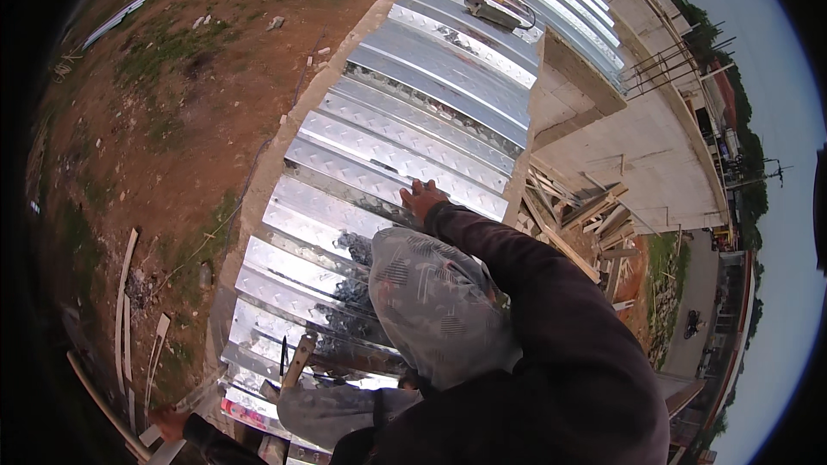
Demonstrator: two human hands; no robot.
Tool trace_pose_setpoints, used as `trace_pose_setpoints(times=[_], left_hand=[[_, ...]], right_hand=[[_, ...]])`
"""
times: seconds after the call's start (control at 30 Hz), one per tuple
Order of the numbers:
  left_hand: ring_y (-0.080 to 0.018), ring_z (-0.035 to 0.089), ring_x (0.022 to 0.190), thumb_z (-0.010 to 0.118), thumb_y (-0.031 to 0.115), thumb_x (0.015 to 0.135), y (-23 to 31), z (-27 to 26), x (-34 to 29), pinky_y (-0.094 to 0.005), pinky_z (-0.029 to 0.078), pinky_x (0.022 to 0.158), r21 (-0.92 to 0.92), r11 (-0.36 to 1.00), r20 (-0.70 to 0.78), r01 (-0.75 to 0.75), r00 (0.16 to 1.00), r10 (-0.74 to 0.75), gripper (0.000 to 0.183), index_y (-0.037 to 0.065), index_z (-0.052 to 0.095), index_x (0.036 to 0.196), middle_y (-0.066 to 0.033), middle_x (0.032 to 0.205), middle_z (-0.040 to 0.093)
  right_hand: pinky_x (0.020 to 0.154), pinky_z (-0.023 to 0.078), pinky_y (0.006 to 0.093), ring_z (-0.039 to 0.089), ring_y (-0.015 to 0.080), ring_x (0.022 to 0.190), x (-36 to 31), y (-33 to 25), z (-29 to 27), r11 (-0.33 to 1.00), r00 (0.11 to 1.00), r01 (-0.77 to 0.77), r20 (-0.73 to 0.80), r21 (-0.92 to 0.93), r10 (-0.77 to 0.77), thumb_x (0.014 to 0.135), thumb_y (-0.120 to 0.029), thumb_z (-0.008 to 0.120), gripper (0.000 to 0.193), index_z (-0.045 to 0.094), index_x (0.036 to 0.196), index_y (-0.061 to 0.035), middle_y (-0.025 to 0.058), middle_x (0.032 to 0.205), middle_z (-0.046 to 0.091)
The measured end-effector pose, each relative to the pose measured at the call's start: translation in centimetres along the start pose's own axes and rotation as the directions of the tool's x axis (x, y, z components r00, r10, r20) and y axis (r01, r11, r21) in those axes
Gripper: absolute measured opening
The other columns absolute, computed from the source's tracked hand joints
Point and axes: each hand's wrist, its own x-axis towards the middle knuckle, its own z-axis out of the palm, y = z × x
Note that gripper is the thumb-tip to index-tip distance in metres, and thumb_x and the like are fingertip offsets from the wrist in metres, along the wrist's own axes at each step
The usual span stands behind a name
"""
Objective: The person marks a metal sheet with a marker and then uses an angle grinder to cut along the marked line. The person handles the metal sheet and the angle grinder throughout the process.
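Observation:
Ribbed, shiny metal decking sheets (405, 133) lie side by side under me, with my bent knee in patterned grey trousers (435, 293) on them. My right hand (422, 200) rests on a rib, its fingers spread and holding nothing. Down at the lower left, past the decking's edge, my left hand (170, 424) closes on the end of a pale wooden board (165, 451); its fingers are partly hidden. By my other knee is a tool with a wooden handle (298, 360), its head hard to make out.
A corded power tool (493, 11) lies farther along the decking. Concrete wall edge (269, 168) borders the left side, with a drop to reddish ground (198, 120). On the right, scrap timber (594, 220) is piled below, near concrete walls (637, 159) and protruding rebar (668, 73).

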Motion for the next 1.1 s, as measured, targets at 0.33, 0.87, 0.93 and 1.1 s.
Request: trace_pose_setpoints(times=[0.33,0.87,0.93,1.1], left_hand=[[-0.0273,0.068,0.065,0.063,0.025,0.096,7.7,2.4,-3.9,-0.0348,0.05,0.053,-0.566,0.82,-0.212,0.089,0.945,-0.25,0.037,-0.007,0.066,0.113,-0.0173,0.079,0.07],[-0.0215,0.068,0.081,0.048,0.058,0.099,4.4,-7.5,-2.4,-0.0382,0.052,0.082,-0.431,0.739,0.03,0.518,0.827,-0.562,0.056,0.01,0.076,0.103,-0.0055,0.086,0.073],[-0.0239,0.068,0.089,0.052,0.057,0.095,7.8,-8.3,-3.1,-0.039,0.052,0.09,-0.245,0.825,-0.092,0.509,0.835,-0.543,0.054,0.009,0.074,0.106,-0.0062,0.088,0.073],[-0.0332,0.063,0.111,0.068,0.029,0.087,21.0,-3.0,-10.4,-0.0425,0.048,0.101,0.13,0.897,0.048,0.423,0.901,-0.431,0.052,0.001,0.058,0.131,-0.0179,0.117,0.067]], right_hand=[[0.097,0.045,0.0488,0.051,0.0441,0.122,8.1,14.5,7.7,0.85,0.907,0.21,0.227,0.482,-0.353,0.066,-0.029,0.085,0.112,0.023,0.159,-0.0259,0.0203,0.141,0.043],[0.075,0.058,0.0478,0.071,0.0374,0.077,19.5,7.0,-13.8,0.818,0.772,0.573,0.306,0.044,-0.557,0.075,-0.034,0.073,0.028,0.076,0.08,-0.0066,0.015,0.088,0.074],[0.075,0.055,0.0495,0.07,0.0411,0.078,21.2,11.5,-17.0,0.891,0.925,0.379,-0.131,0.248,-0.357,0.075,-0.03,0.074,0.022,0.074,0.077,-0.0083,0.0181,0.081,0.071],[0.079,0.054,0.0474,0.066,0.0375,0.09,28.3,29.5,-21.1,0.874,0.789,0.138,-0.585,0.466,0.187,0.079,-0.013,0.073,0.011,0.066,0.084,-0.0071,0.0159,0.09,0.067]])
